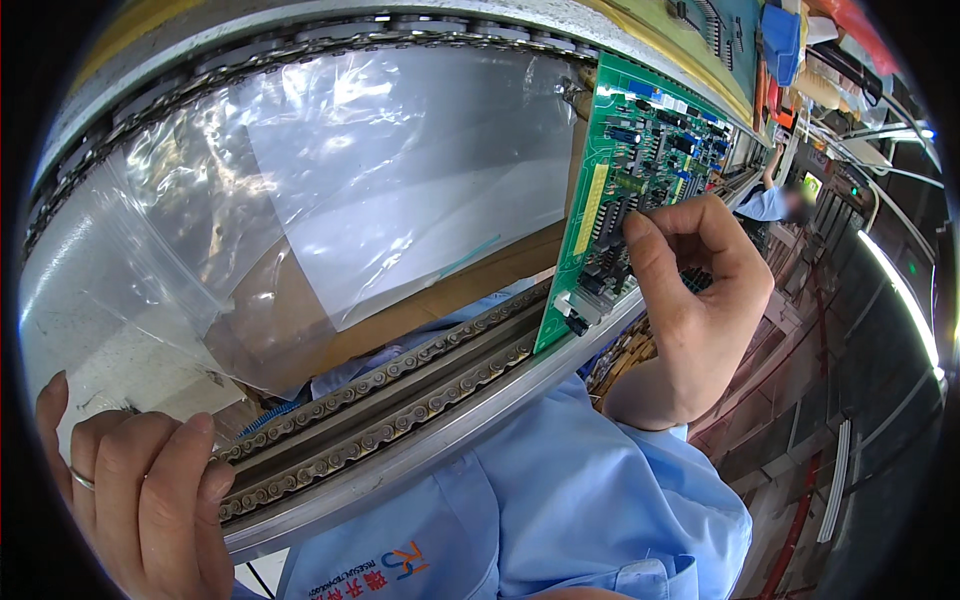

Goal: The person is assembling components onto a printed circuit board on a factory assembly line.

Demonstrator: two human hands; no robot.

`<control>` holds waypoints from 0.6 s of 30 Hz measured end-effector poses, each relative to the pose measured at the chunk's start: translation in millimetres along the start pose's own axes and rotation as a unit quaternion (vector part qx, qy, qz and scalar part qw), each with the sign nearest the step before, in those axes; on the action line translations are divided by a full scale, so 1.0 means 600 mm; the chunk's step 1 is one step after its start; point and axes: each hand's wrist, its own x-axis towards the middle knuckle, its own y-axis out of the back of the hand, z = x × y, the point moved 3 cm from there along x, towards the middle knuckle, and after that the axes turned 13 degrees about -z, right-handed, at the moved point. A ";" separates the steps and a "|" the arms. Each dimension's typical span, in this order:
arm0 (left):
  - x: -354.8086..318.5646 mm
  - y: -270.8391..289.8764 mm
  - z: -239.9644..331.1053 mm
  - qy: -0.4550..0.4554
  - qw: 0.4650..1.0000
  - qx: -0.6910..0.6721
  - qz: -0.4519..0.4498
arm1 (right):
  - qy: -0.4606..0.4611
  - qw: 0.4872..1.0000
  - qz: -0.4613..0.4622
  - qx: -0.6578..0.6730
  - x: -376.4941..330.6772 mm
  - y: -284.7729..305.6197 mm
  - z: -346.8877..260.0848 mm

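Note:
A green circuit board (573, 275) set with many small parts lies across the chain rails, right of centre. My right hand (705, 290) is over it, thumb and forefinger pinched together at a black multi-pin chip (610, 232) beside a yellow strip (591, 212). The fingertips partly cover the chip. At the lower left, my left hand (145, 490) is by the near rail, with bent fingers somewhat apart and a ring on one of them. Nothing shows in that hand.
Roller chains (400, 425) run along the near metal rail (440, 440), and another chain (300, 38) follows the far rail. Between them lie clear plastic bags (190, 240), a white sheet (400, 190) and brown cardboard (420, 305). A person (768, 203) is in the right background.

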 end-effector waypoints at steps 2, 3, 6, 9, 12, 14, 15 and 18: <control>0.002 0.000 -0.001 -0.001 1.000 -0.006 0.002 | -0.009 1.000 -0.004 0.007 0.001 0.000 0.001; 0.005 -0.001 -0.001 -0.002 1.000 -0.009 0.002 | -0.006 1.000 -0.003 0.007 0.002 0.000 0.001; 0.004 0.004 0.001 0.002 1.000 -0.015 0.002 | 0.001 1.000 -0.004 0.007 0.003 0.000 -0.002; 0.005 0.007 0.003 0.001 1.000 -0.020 0.002 | 0.008 1.000 -0.007 -0.001 0.005 0.002 -0.001; 0.006 0.007 0.004 0.002 1.000 -0.023 0.002 | 0.013 1.000 -0.013 -0.005 0.008 0.000 0.001; 0.007 0.007 0.005 0.004 1.000 -0.016 0.010 | 0.014 1.000 -0.014 -0.004 0.009 0.000 0.001; 0.007 0.007 0.007 0.003 1.000 -0.014 0.011 | 0.007 1.000 -0.016 -0.006 0.009 0.001 0.002; 0.011 0.008 0.008 -0.004 1.000 -0.005 0.023 | -0.002 1.000 -0.017 -0.008 0.009 0.003 0.005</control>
